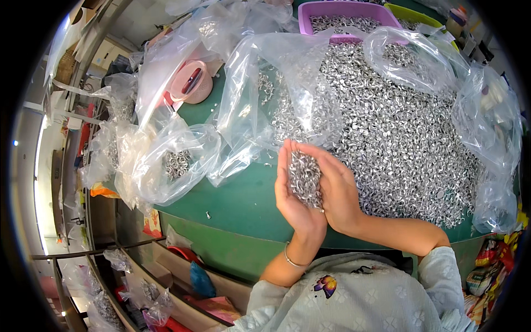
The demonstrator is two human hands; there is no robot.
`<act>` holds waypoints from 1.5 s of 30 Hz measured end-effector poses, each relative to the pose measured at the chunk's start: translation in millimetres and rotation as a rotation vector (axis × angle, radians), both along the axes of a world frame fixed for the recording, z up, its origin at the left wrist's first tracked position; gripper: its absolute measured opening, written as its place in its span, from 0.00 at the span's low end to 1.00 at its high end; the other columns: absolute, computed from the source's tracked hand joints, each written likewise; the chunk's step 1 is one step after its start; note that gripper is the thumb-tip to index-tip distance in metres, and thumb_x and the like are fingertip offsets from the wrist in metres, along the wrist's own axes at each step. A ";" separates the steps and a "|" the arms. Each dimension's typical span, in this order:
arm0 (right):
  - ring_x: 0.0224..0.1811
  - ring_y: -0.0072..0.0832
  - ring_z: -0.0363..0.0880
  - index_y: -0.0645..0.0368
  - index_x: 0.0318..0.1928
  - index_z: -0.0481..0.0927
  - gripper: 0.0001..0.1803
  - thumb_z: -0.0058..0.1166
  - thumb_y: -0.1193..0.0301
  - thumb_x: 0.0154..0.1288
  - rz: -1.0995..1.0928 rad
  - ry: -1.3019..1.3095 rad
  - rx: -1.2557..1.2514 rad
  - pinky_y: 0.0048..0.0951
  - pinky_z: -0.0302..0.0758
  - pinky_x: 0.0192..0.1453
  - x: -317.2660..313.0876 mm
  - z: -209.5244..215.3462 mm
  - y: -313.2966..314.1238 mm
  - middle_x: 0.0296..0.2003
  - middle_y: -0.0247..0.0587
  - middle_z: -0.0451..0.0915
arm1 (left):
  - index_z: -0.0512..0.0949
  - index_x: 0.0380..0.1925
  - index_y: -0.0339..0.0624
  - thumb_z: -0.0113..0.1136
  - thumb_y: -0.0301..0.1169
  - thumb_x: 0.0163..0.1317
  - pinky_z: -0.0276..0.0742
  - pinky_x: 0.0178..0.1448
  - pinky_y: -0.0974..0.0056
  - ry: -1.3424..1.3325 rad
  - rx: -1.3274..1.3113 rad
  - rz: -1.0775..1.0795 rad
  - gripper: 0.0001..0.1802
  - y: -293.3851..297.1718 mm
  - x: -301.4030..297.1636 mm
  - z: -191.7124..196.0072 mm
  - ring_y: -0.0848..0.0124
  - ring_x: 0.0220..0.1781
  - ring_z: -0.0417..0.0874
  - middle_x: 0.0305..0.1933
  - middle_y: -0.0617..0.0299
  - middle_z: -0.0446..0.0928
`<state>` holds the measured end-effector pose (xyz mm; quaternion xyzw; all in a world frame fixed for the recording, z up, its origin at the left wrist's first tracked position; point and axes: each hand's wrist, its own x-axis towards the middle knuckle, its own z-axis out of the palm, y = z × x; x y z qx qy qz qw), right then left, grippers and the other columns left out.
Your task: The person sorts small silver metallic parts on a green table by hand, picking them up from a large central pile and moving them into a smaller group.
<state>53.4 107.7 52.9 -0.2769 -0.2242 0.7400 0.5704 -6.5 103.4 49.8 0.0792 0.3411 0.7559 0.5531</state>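
Note:
My left hand (296,213) and my right hand (340,191) are cupped together over the front of the table. Between the palms lies a heap of small curved silvery metal pieces (305,180). Their fingertips meet at the far end, beside a clear plastic bag (238,105). Just to the right of my hands spreads a large pile of the same kind of metal pieces (409,149). A thin bracelet (293,259) circles my left wrist.
A purple basket (304,19) and a yellow-green one (423,16) stand at the back. Far left is a pink cup (203,88). Bags lie around the pile, one a clear bag (177,188) with metal pieces. Below left are shelf compartments (166,276) on the green table's (238,221) near side.

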 end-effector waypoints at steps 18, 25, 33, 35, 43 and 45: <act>0.64 0.35 0.68 0.71 0.62 0.62 0.26 0.34 0.63 0.74 -0.105 0.233 -0.049 0.38 0.64 0.71 -31.8 18.0 97.3 0.60 0.52 0.68 | 0.61 0.67 0.33 0.28 0.38 0.73 0.58 0.76 0.49 -0.306 0.179 0.000 0.28 103.7 -37.9 3.2 0.57 0.73 0.63 0.70 0.52 0.64; 0.65 0.36 0.67 0.69 0.61 0.65 0.25 0.28 0.61 0.75 -0.105 0.246 -0.006 0.40 0.63 0.72 -31.0 14.1 95.7 0.60 0.51 0.68 | 0.62 0.65 0.33 0.28 0.38 0.73 0.57 0.77 0.49 -0.348 0.218 0.021 0.28 100.7 -35.1 8.2 0.56 0.73 0.63 0.70 0.49 0.65; 0.65 0.35 0.67 0.67 0.59 0.67 0.24 0.30 0.60 0.76 -0.110 0.263 -0.029 0.40 0.64 0.72 -30.9 10.4 92.2 0.59 0.50 0.69 | 0.62 0.65 0.32 0.29 0.38 0.73 0.58 0.76 0.48 -0.350 0.226 0.031 0.28 97.5 -34.6 5.3 0.55 0.72 0.64 0.69 0.47 0.65; 0.64 0.35 0.68 0.66 0.59 0.68 0.24 0.33 0.60 0.76 -0.126 0.245 -0.034 0.39 0.66 0.70 -32.0 9.8 93.8 0.59 0.49 0.70 | 0.62 0.65 0.32 0.30 0.39 0.73 0.59 0.76 0.48 -0.328 0.221 0.024 0.28 99.7 -34.5 3.5 0.55 0.72 0.63 0.70 0.47 0.64; 0.75 0.39 0.51 0.67 0.69 0.60 0.34 0.46 0.60 0.70 -0.117 -0.225 0.146 0.37 0.49 0.76 -53.5 23.5 159.8 0.70 0.53 0.57 | 0.57 0.69 0.32 0.38 0.38 0.71 0.31 0.79 0.50 0.285 0.067 -0.056 0.31 155.3 -51.5 30.7 0.60 0.81 0.40 0.78 0.49 0.46; 0.77 0.38 0.45 0.69 0.71 0.56 0.37 0.48 0.60 0.69 -0.042 -0.246 0.191 0.36 0.42 0.77 -47.2 18.7 164.7 0.72 0.54 0.53 | 0.54 0.70 0.32 0.41 0.37 0.71 0.25 0.78 0.50 0.368 0.079 -0.140 0.32 147.6 -52.7 38.8 0.61 0.81 0.35 0.79 0.48 0.44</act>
